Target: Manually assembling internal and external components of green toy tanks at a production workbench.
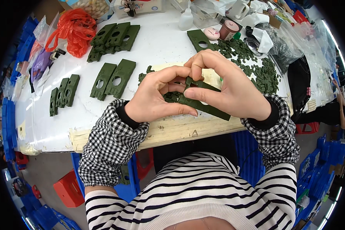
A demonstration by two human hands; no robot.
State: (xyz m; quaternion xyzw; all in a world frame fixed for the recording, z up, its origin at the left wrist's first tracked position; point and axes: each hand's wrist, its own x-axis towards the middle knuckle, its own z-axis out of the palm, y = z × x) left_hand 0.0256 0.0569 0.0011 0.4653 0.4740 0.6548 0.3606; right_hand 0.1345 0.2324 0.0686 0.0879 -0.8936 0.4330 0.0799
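Note:
Above the table's front edge, both hands hold one dark green plastic plate (pixel 212 110), long and flat with a round hole, like a model vehicle hull. My left hand (pixel 149 96) curls round its left end, thumb stretched along the near side. My right hand (pixel 234 86) pinches it, with the thumb pressed on the upper face and the index finger bent over the far edge. The fingertips partly hide the plate, and any tiny piece between them cannot be made out. Small green parts (pixel 172 96) show beneath the left hand.
Similar green plates stand in groups at left (pixel 67 90), centre-left (pixel 122 76) and far left (pixel 117 36). Loose small green pieces (pixel 266 76) are heaped at right, near a pink-brown jar (pixel 229 30). A white squeeze bottle (pixel 186 20) and red plastic bag (pixel 76 30) stand farther back.

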